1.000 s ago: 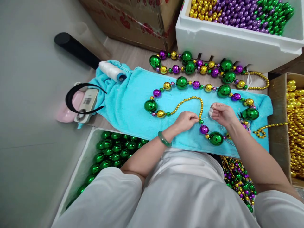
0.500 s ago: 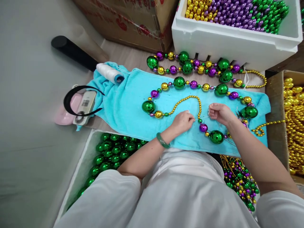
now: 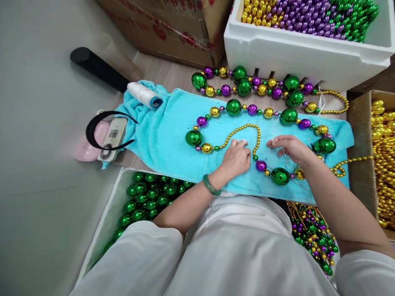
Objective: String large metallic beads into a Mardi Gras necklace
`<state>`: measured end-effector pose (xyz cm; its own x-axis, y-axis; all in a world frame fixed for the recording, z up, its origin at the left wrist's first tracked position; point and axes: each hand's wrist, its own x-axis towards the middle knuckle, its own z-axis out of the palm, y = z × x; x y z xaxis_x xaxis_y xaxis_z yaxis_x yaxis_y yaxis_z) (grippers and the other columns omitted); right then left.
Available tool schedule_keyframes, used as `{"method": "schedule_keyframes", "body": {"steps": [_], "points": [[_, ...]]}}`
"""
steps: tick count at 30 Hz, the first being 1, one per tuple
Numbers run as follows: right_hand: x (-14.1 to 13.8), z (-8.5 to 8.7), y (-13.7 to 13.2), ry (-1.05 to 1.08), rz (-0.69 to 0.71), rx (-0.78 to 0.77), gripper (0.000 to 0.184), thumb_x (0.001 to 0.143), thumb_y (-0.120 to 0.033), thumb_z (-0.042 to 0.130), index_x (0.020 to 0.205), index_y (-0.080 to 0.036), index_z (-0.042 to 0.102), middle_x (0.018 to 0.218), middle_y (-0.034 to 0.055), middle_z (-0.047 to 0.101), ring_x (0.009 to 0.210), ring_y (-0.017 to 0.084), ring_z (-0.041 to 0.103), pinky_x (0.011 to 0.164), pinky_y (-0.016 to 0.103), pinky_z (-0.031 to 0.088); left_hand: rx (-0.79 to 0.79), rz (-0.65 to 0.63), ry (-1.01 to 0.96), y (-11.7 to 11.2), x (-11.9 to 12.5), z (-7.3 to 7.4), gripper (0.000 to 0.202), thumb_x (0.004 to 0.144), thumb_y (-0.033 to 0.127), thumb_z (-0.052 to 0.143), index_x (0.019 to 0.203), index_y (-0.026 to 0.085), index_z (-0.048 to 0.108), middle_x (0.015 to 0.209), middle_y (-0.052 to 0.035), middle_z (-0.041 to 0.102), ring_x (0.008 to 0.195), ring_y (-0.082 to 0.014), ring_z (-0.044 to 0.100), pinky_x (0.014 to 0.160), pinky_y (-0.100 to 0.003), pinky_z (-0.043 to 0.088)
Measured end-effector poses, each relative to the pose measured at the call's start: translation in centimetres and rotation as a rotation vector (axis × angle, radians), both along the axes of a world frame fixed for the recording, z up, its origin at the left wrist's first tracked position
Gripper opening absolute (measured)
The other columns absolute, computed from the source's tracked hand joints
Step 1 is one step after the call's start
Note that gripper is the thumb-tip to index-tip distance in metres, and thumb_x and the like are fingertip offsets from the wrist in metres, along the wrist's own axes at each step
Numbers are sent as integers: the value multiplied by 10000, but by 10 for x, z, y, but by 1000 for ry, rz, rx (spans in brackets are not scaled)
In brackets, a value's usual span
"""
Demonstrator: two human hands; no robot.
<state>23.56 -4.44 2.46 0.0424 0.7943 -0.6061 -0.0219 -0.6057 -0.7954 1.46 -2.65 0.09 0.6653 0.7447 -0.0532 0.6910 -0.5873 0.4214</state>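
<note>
Floor-spread towel (image 3: 173, 135) holds the necklace (image 3: 233, 107), beaded nearly full circle, seemingly one join left near the towel's front edge. Left hand (image 3: 237, 158) curls shut against its gold strand (image 3: 243, 129). Right hand (image 3: 290, 149) lies loosely spread beside it, and I cannot tell whether it grips anything.

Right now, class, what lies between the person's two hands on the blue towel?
Head view: the gold bead strand, a small green bead and a purple bead lie between the left hand and right hand.

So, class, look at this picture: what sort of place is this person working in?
Probably a small bead-necklace workshop: a white foam box of gold, purple and green beads, a heap of large shiny green balls, and a green, purple and gold bead necklace on a turquoise towel.
</note>
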Motion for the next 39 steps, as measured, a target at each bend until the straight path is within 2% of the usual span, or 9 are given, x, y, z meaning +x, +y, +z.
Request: {"method": "schedule_keyframes", "body": {"steps": [9,14,19,21,25,28,31,34,39], "points": [[18,1,2,-229,131,-61,159,667,-281,720,631,-157,628,625,44,641,524,96,455,433,230,322,-9,35,55,14,-17,8,230,822,238,511,800,150,722,1148,-112,590,1049,-276,444,947,-414,424],[23,4,2,-256,136,-98,96,681,-223,701,658,-160,632,546,23,602,499,101,464,427,233,303,-9,35,74,18,-26,12,233,843,228,497,779,148,706,1103,-102,604,1008,-260,467,934,-409,426],[26,8,1,-244,149,-107,66,678,-198,689,704,-163,638,534,19,596,512,112,502,428,230,295,-5,-65,67,13,-34,16,221,873,307,543,972,153,668,1063,-96,577,1003,-243,472,922,-383,421],[27,9,1,-242,158,-104,80,676,-197,689,734,-168,642,530,15,594,520,118,514,430,230,298,-9,-111,103,10,-38,14,220,842,328,608,982,167,659,1069,-91,560,1011,-247,462,891,-374,423],[27,9,2,-288,240,-131,132,666,-215,716,785,-168,680,542,22,613,514,122,506,443,242,330,-25,-181,180,11,-40,10,105,846,248,592,859,174,664,1006,-77,554,978,-237,463,840,-355,417],[29,9,4,-429,339,-170,103,661,-212,723,751,-167,704,556,29,630,514,126,500,465,258,364,-59,-219,214,15,-38,12,149,869,206,535,806,170,665,960,-77,564,943,-230,473,828,-355,410],[35,9,4,-562,447,-179,45,676,-221,702,679,-176,704,555,23,631,522,130,506,485,267,378,-89,-219,227,18,-36,15,151,867,201,529,812,167,665,952,-81,573,930,-227,487,817,-353,406],[40,9,4,-641,524,-172,89,692,-234,673,620,-182,679,530,16,615,515,127,504,508,272,384,-96,-224,214,19,-38,14,160,877,178,497,848,166,654,932,-79,575,895,-216,498,790,-345,398],[38,9,5,-761,596,-117,99,689,-204,631,590,-199,626,517,-18,557,514,119,464,516,261,355,-66,-298,202,19,-37,9,246,842,30,413,813,171,612,874,-81,579,837,-217,490,709,-342,365]]}}
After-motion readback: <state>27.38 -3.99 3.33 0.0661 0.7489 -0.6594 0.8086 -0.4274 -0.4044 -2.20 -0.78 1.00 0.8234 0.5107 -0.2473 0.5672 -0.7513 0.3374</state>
